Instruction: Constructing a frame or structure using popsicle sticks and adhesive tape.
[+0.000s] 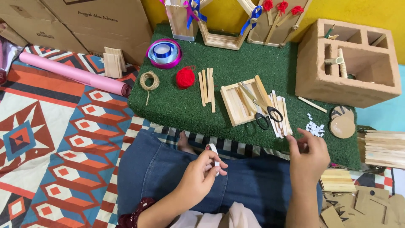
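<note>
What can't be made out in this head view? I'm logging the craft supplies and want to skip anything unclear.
- Right hand: whatever the fingertips pinch is too small to tell.
- Tape roll: partly covered by the left hand.
- Wooden tray: contents partly hidden under the scissors.
- Stick stack: cut off at the right edge.

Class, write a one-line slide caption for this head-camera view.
Left hand holds a white tape roll; right hand hovers near sticks and scissors on green mat.

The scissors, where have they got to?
In the head view the scissors lie right of centre on the green mat, across a shallow wooden tray and a pile of craft sticks, just beyond the right hand.
</note>
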